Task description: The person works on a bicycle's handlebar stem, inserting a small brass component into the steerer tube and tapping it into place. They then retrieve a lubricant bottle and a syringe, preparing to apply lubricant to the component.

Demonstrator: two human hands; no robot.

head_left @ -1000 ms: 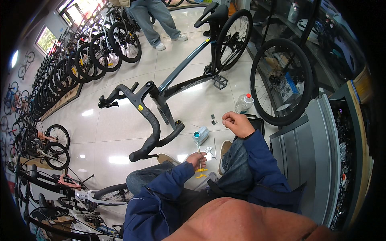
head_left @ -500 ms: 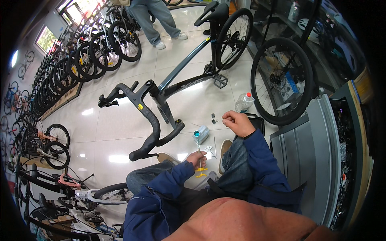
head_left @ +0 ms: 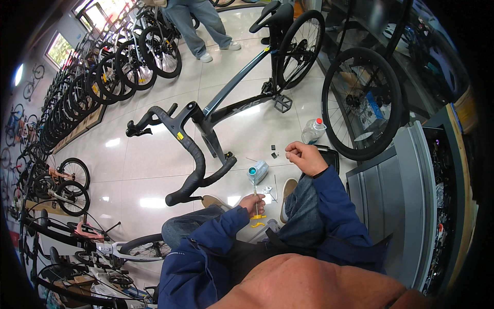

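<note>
My left hand (head_left: 249, 204) is closed round a slim syringe (head_left: 257, 218) with a yellow finger grip and plunger end toward me. The syringe's far end reaches the mouth of a pale blue bottle (head_left: 261, 170) with a teal rim; how deep it goes, I cannot tell. Up to the right, my right hand (head_left: 307, 158) hangs above the floor with bent fingers drawn together; whatever they may hold is hidden. Small black pieces (head_left: 274, 148) lie just left of it. Between my shoes are small metal parts (head_left: 268, 191) and a thin rod (head_left: 275, 185).
A dark road bike (head_left: 226, 108) without its front wheel stands ahead, its drop handlebar (head_left: 193, 154) close to my left. A clear bottle with a red cap (head_left: 313, 132) is beyond my right hand. The loose wheel (head_left: 361, 104) leans by grey drawers (head_left: 383, 180). Another person (head_left: 198, 26) stands far off.
</note>
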